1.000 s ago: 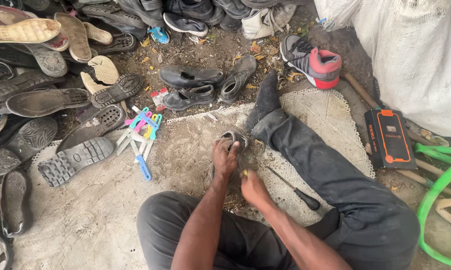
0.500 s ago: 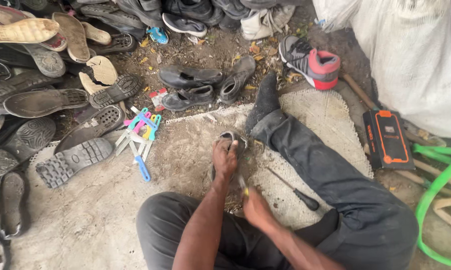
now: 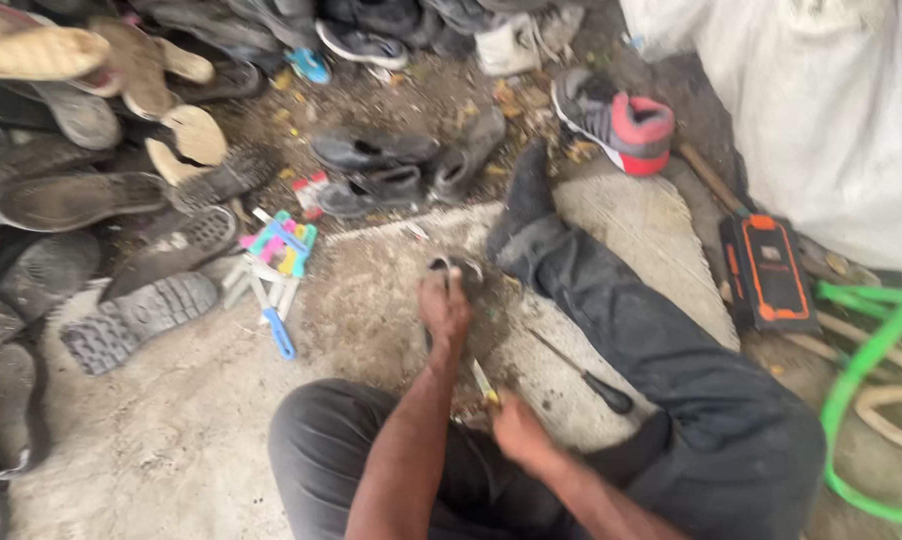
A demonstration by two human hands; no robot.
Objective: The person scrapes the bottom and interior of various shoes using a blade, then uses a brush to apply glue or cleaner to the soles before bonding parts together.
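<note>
The left hand [image 3: 444,310] is pressing down, fingers curled, on a dark worn shoe piece [image 3: 458,272] lying on the concrete floor [image 3: 151,470] just beside the outstretched leg. The right hand [image 3: 516,428] is gripping a short pale-bladed tool [image 3: 483,380] and has drawn back toward the body since half a second ago, so the blade is now lying below the piece, not against it; the working stroke appears to be between passes. Count: one black-handled screwdriver [image 3: 586,365] beside the leg, one orange-and-black box [image 3: 766,270], one grey-and-red sneaker [image 3: 616,118], one bunch of coloured plastic strips [image 3: 276,258], loose soles too many to count.
</note>
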